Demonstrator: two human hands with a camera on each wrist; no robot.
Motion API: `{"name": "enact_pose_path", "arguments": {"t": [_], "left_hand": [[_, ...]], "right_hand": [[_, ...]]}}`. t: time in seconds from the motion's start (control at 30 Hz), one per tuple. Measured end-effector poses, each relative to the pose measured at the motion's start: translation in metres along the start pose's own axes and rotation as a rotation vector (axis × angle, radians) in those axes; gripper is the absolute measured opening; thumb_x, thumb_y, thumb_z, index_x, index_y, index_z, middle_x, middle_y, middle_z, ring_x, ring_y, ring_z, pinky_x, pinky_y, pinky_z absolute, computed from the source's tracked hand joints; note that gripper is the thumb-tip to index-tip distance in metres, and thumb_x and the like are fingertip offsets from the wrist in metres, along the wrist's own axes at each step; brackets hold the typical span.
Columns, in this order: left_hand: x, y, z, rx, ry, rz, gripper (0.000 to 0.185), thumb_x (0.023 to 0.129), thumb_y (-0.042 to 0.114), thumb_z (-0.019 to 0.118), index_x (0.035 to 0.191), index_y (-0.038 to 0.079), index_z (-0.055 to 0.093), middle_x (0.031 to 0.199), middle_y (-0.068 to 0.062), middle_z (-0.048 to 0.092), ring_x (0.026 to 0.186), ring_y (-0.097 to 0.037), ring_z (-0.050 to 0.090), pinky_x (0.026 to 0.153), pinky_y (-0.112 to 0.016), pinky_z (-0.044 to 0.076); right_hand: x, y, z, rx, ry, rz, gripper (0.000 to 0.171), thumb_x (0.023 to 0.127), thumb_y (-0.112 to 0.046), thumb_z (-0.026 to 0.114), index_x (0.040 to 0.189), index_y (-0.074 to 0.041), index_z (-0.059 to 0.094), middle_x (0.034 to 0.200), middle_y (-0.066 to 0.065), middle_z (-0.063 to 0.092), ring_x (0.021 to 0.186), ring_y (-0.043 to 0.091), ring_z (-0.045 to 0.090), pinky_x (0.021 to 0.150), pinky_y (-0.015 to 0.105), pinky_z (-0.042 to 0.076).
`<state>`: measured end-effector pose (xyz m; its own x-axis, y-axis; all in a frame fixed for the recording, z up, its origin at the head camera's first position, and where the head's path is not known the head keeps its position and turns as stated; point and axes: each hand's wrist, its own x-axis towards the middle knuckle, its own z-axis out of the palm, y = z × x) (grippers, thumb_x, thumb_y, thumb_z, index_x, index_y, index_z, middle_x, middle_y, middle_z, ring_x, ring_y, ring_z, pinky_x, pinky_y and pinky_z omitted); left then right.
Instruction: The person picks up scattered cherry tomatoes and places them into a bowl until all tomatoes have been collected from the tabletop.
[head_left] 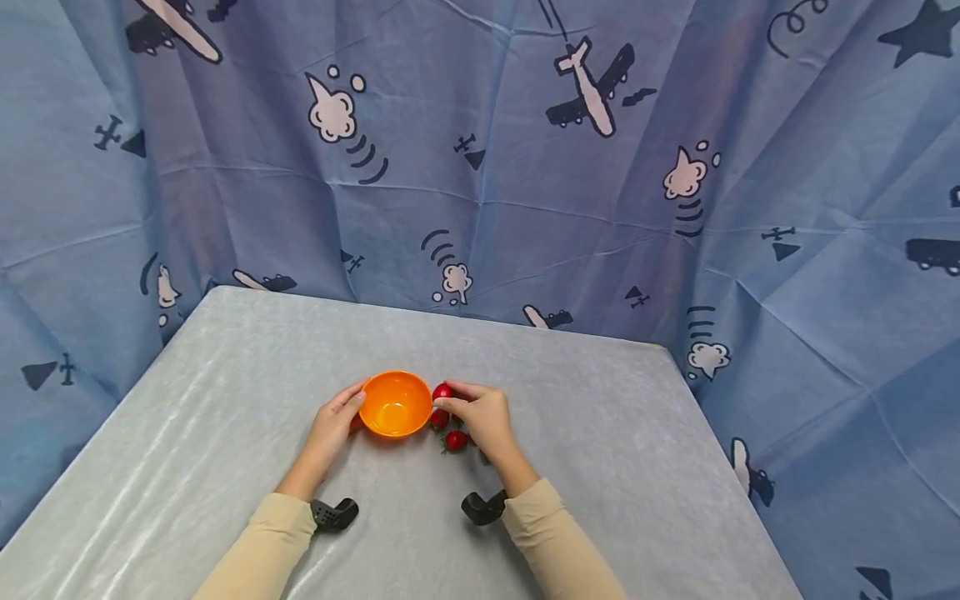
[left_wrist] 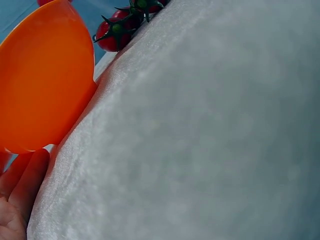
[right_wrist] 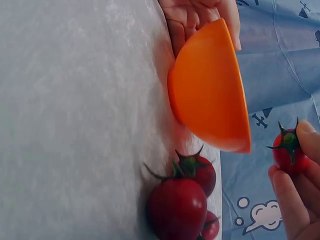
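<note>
An orange bowl (head_left: 396, 406) stands upright on the table, with nothing showing inside it. My left hand (head_left: 327, 433) holds it from the left, thumb at the rim and fingers against the outer side. On the bowl's right, my right hand (head_left: 489, 421) pinches a red cherry tomato (right_wrist: 287, 155) between thumb and fingers, raised to about rim height just outside the bowl. Several more cherry tomatoes (head_left: 455, 441) with green stalks lie on the table beneath that hand, close to the bowl. They show large as red tomatoes (right_wrist: 177, 207) in the right wrist view; the hand partly covers them in the head view.
A pale, slightly shiny cover lies over the table (head_left: 600, 467). Behind it and at the sides hangs a blue curtain (head_left: 420, 167) printed with planes and clouds. Black wrist devices (head_left: 483, 507) sit by both cuffs.
</note>
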<state>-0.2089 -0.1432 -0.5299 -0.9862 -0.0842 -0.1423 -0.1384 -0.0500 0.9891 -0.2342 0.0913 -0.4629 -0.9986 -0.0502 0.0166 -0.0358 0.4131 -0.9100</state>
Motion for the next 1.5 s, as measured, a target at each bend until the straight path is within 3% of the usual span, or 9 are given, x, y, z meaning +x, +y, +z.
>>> {"name": "enact_pose_path", "arguments": {"t": [0.3,0.6,0.97,1.23,1.5], "left_hand": [[-0.002,0.000,-0.001,-0.007,-0.004,0.015,0.050,0.106,0.033,0.047,0.148,0.006,0.045,0.153,-0.014,0.047,0.104,0.014,0.055,0.087,-0.009,0.048],[-0.002,0.001,-0.001,-0.015,0.000,0.015,0.049,0.106,0.030,0.047,0.148,0.005,0.045,0.152,-0.016,0.047,0.103,0.013,0.055,0.086,-0.009,0.048],[-0.002,0.000,0.000,-0.013,0.000,0.004,0.049,0.106,0.030,0.047,0.148,0.006,0.046,0.152,-0.014,0.048,0.106,0.009,0.056,0.086,-0.009,0.049],[-0.001,0.001,-0.001,-0.005,-0.006,-0.004,0.049,0.106,0.032,0.047,0.149,0.008,0.045,0.153,-0.013,0.047,0.124,-0.011,0.056,0.087,-0.008,0.048],[-0.001,0.001,-0.001,-0.016,0.000,-0.004,0.049,0.106,0.031,0.047,0.148,0.008,0.046,0.152,-0.012,0.048,0.111,0.003,0.058,0.087,-0.008,0.049]], "right_hand": [[0.000,-0.007,0.014,0.013,-0.017,-0.006,0.036,0.076,-0.026,0.087,0.109,-0.013,0.079,0.112,0.011,0.075,0.113,0.025,0.068,0.091,0.036,0.058],[0.003,-0.012,0.026,-0.031,-0.032,-0.008,0.034,0.075,-0.027,0.088,0.106,-0.015,0.080,0.112,0.010,0.076,0.110,0.023,0.067,0.081,0.031,0.060],[0.007,-0.016,0.042,-0.044,-0.074,-0.019,0.036,0.075,-0.029,0.088,0.107,-0.016,0.080,0.114,0.011,0.075,0.107,0.023,0.067,0.081,0.031,0.061],[0.009,-0.020,0.052,-0.059,-0.061,0.003,0.032,0.075,-0.032,0.088,0.104,-0.019,0.081,0.114,0.010,0.075,0.115,0.025,0.066,0.090,0.034,0.058],[0.011,-0.020,0.061,-0.064,-0.065,0.002,0.032,0.076,-0.030,0.087,0.105,-0.018,0.080,0.114,0.009,0.075,0.116,0.026,0.066,0.090,0.035,0.058]]}}
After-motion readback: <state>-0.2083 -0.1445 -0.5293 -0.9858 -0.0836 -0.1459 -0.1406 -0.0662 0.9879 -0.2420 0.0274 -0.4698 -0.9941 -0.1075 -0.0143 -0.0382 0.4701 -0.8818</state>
